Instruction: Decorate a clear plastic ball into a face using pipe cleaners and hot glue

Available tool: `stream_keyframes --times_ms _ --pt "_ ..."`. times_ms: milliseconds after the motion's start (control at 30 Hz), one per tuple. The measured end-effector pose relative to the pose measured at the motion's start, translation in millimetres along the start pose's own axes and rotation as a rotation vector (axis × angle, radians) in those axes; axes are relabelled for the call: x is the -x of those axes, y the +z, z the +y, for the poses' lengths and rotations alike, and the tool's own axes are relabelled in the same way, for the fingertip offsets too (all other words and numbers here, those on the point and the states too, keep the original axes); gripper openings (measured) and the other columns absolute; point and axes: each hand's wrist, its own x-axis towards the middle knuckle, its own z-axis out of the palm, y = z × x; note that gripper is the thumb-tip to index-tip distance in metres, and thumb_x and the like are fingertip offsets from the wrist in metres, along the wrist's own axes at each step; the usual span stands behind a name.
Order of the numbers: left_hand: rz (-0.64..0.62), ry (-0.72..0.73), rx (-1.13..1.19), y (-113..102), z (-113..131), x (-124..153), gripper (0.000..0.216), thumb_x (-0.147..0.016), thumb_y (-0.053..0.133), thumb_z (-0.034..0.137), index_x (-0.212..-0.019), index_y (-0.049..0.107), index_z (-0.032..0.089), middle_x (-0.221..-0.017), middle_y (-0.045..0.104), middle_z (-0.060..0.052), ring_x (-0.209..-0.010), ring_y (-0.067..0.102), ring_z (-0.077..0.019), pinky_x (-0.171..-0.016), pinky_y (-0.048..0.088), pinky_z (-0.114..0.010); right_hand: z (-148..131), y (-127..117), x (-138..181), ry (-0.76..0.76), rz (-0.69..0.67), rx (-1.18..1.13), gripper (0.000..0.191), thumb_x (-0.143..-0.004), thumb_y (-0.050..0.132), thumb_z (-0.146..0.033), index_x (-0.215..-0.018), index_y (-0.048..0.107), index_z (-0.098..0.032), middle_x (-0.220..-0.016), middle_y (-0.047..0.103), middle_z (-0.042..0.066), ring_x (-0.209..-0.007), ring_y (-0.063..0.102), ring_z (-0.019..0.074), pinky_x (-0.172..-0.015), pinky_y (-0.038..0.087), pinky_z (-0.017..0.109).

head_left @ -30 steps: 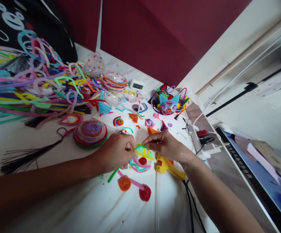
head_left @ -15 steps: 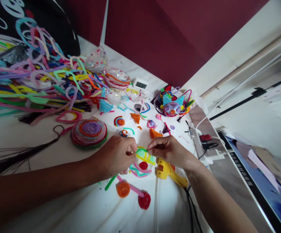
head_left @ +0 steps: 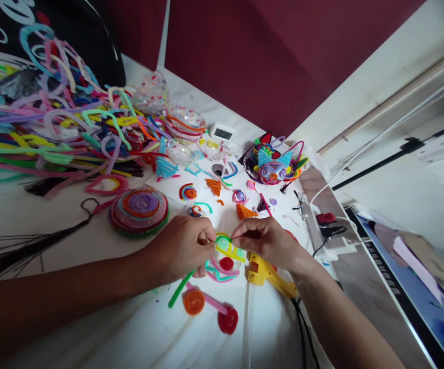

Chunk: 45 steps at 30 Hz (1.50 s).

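My left hand (head_left: 189,246) is closed in a pinch on a green pipe cleaner (head_left: 181,290), whose loose tail sticks out below the palm. Thumb and fingertips of my right hand (head_left: 263,240) pinch the same green strip where it curves over the top of a clear piece decorated as a face (head_left: 225,271). That face has yellow-framed pale green eyes, a red coiled nose and pink and turquoise strips beneath. Close to my right wrist lies a yellow glue gun (head_left: 270,277). Below the face are an orange coil (head_left: 194,302) and a red coil (head_left: 228,320) beside a pink strip.
Tangled pipe cleaners (head_left: 53,128) cover the left side. A large coiled disc (head_left: 140,210) with a black tassel (head_left: 33,248) lies left of my hands. Farther back stand a small digital clock (head_left: 222,132) and finished colourful cat-like pieces (head_left: 273,164). A power strip (head_left: 333,230) sits at right.
Both hands keep their pinch on the green pipe cleaner with hardly any movement. Its loose tail below my left hand has swung slightly right and down.
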Motion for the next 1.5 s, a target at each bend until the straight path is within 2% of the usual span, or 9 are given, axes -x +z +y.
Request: stream_keyframes --times_ms 133,233,433,633,833,967,1167,1500 --pt "-0.040 -0.061 0.063 -2.1 -1.3 -1.1 0.005 -0.073 0.049 0.018 -0.073 0.053 0.021 -0.044 0.062 0.007 -0.041 0.063 -0.0148 -0.038 0.042 -0.019 0.9 -0.1 0.3 -0.017 -0.002 -0.008 0.017 -0.077 0.068 -0.033 -0.080 0.069 -0.016 -0.063 0.055 -0.002 -0.055 0.049 0.0093 -0.047 0.042 0.021" --pt "-0.043 -0.105 0.058 -4.5 0.9 -1.7 0.007 -0.073 0.051 0.024 -0.072 0.056 0.020 -0.046 0.063 0.006 -0.042 0.064 -0.0152 -0.041 0.044 -0.020 1.1 0.2 0.7 -0.022 -0.001 -0.010 0.019 -0.077 0.069 -0.035 -0.080 0.070 -0.016 -0.063 0.055 -0.002 -0.056 0.048 0.0091 -0.049 0.043 0.021" --pt "0.056 -0.039 -0.030 -7.5 -0.2 -5.2 0.012 -0.069 0.055 0.027 -0.069 0.064 0.018 -0.054 0.067 0.002 -0.051 0.064 -0.0156 -0.047 0.044 -0.022 2.4 0.9 -0.5 -0.033 0.005 0.000 0.021 -0.078 0.069 -0.038 -0.080 0.070 -0.017 -0.064 0.056 -0.002 -0.058 0.048 0.0093 -0.051 0.041 0.021" --pt "0.091 -0.006 -0.011 -6.5 -9.5 -10.3 0.014 -0.069 0.058 0.029 -0.073 0.067 0.018 -0.068 0.073 -0.001 -0.065 0.068 -0.0167 -0.057 0.048 -0.023 1.3 1.6 -3.4 -0.034 0.010 0.007 0.022 -0.077 0.069 -0.035 -0.080 0.069 -0.013 -0.061 0.053 -0.002 -0.055 0.042 0.0075 -0.049 0.034 0.021" --pt "0.107 -0.016 0.040 -6.0 -12.5 -9.3 0.015 -0.070 0.059 0.030 -0.077 0.066 0.018 -0.069 0.074 -0.001 -0.062 0.068 -0.0171 -0.053 0.047 -0.023 -0.4 2.1 -2.9 -0.046 0.019 0.008 0.022 -0.078 0.068 -0.034 -0.081 0.069 -0.012 -0.061 0.052 -0.003 -0.054 0.040 0.0071 -0.049 0.032 0.021" --pt "0.086 -0.025 0.082 -5.5 -12.1 -7.6 0.015 -0.071 0.060 0.028 -0.081 0.066 0.019 -0.070 0.074 -0.001 -0.061 0.068 -0.0165 -0.050 0.046 -0.022 1.4 2.4 -1.2 -0.048 0.019 0.024 0.021 -0.079 0.068 -0.036 -0.082 0.070 -0.015 -0.062 0.054 -0.002 -0.056 0.044 0.0082 -0.050 0.037 0.021" --pt "0.029 -0.065 0.187 -3.0 -10.5 -7.4 0.015 -0.072 0.059 0.026 -0.083 0.066 0.018 -0.064 0.070 0.000 -0.048 0.063 -0.0138 -0.042 0.045 -0.020 2.5 4.2 2.4 -0.054 0.039 0.036 0.016 -0.081 0.066 -0.033 -0.084 0.069 -0.017 -0.066 0.056 -0.002 -0.060 0.050 0.0096 -0.054 0.042 0.022" --pt "0.109 -0.094 0.176 -3.0 3.6 -3.1 0.025 -0.070 0.061 0.028 -0.089 0.070 0.015 -0.069 0.072 -0.001 -0.048 0.060 -0.0119 -0.041 0.043 -0.019 -12.7 4.9 10.2 -0.096 0.097 -0.020 0.012 -0.079 0.069 -0.025 -0.080 0.069 -0.013 -0.063 0.058 -0.002 -0.055 0.045 0.0069 -0.049 0.036 0.020"
